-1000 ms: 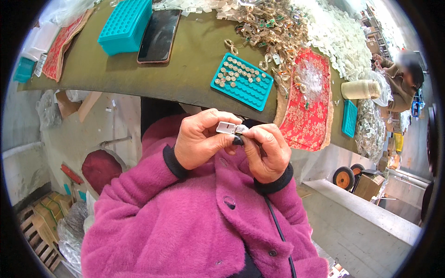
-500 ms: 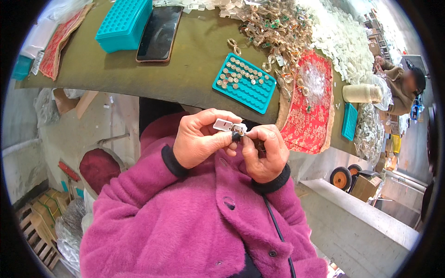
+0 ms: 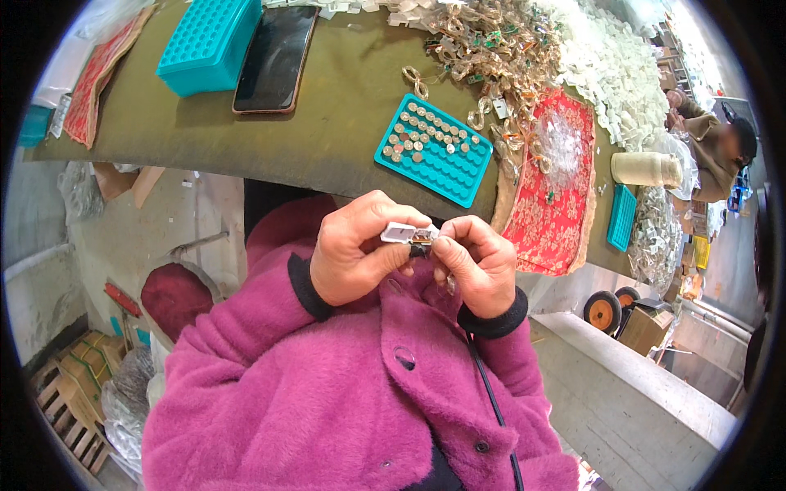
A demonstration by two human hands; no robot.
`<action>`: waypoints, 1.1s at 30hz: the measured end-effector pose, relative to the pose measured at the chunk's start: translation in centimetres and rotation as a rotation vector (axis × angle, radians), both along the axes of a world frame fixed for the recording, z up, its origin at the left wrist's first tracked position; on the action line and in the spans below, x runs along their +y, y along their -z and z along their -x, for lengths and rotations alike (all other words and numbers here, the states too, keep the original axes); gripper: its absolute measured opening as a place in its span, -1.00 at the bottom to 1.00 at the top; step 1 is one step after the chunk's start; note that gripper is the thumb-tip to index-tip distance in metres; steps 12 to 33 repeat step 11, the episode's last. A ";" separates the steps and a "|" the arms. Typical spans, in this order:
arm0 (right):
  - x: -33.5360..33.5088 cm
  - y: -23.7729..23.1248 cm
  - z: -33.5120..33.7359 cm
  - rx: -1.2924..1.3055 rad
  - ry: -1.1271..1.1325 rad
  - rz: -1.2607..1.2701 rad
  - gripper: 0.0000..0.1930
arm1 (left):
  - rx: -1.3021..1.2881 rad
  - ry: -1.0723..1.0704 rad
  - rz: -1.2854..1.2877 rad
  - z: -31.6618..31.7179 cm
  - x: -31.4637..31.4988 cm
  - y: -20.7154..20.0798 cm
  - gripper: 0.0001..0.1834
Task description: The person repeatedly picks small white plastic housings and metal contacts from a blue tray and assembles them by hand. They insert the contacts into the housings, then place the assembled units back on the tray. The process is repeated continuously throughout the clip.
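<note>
Above my lap, in front of the table edge, my left hand (image 3: 354, 250) grips a small white plastic battery case (image 3: 399, 234) between thumb and fingers. The case lies opened out, with metal parts showing in its right half. My right hand (image 3: 476, 263) is closed at that right end, thumb and forefinger pinched on it. A dark piece shows just under the case, partly hidden by my fingers. Just beyond my hands lies a teal tray (image 3: 468, 182) of round pockets, with several coin cells (image 3: 431, 129) in its far and left part.
A heap of coiled copper-wire strings (image 3: 499, 49) and a pile of white plastic pieces (image 3: 610, 78) cover the table's far right. A red patterned cloth (image 3: 548, 233) lies right of the tray. A phone (image 3: 277, 61) and teal box (image 3: 205, 57) stand far left. Another person (image 3: 712, 155) sits at right.
The white case has tilted in my hands and is now seen flatter. My right thumb has moved up onto its right end. The view has shifted slightly.
</note>
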State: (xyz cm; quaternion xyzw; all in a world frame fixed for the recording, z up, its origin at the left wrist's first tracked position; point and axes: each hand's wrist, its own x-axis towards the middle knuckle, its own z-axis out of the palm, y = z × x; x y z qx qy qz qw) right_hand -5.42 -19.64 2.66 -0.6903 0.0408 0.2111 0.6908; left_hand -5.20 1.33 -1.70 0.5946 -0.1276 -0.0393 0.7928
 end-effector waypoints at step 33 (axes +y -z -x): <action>0.0 0.0 -1.8 -0.023 -0.025 -0.043 -0.80 | 0.634 0.276 0.607 -1.3 -0.5 1.9 -0.61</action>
